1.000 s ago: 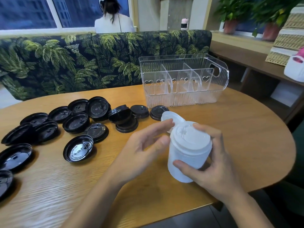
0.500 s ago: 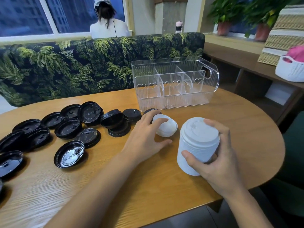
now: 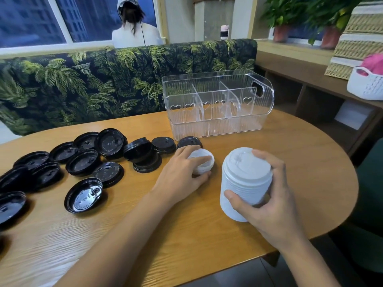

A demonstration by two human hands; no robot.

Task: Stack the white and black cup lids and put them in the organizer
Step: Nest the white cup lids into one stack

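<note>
Far out to the left of the left hand's fingers, a bunch of black lids (image 3: 83,165) lie scattered over the wooden surface (image 3: 300,162). Some are upside down, and some overlap or lean on each other. The nearest few sit just beyond the fingertips, almost touching them.

The left hand (image 3: 180,177) is down on the surface with its fingers (image 3: 192,150) curled over a low white lid (image 3: 205,162). The thumb pinches the near edge and the other fingers sit on top and on the far side. It's hard to say if that's one lid or a couple nested together.

Just right of that, a tall stack of white lids (image 3: 244,179) leans a bit toward the left hand, close to the low lid but not touching it. The right hand (image 3: 273,210) has it wrapped up: the thumb presses the lower near side and the fingers hook round the far side near the top. Can't tell if the bottom of the stack is resting on the surface or not.

Beyond both sets of fingers, further back on the surface, stands the clear organizer (image 3: 217,121) with upright dividers and little heart cutouts. No lids in it that show.

Way off right of the right-hand fingers, a white basket (image 3: 364,88) sits on a side shelf.
</note>
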